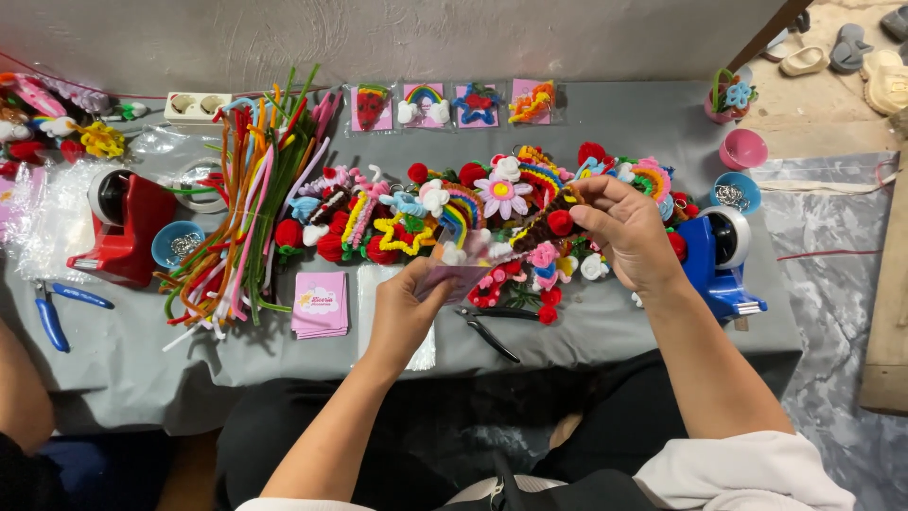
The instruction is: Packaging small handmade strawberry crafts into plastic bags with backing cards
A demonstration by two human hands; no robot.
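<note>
My left hand [405, 310] pinches a small pink card [461, 276] in a clear sleeve over the table's front. My right hand [628, 230] holds a brown pipe-cleaner charm with a red ball [550, 223] and sets its lower end against the top of the card. Under both hands lies a heap of bright pipe-cleaner figures [445, 218]: rainbows, flowers, stars and red pompoms. Black pliers [492, 329] lie just below the card.
A bundle of loose coloured pipe cleaners [248, 189] lies at the left. Beside them sit a red tape dispenser [128, 227], a stack of pink cards [321, 305] and blue pliers [49, 317]. A blue tape dispenser [717, 257] and small bowls [743, 149] stand right. Several packaged charms [423, 104] line the back.
</note>
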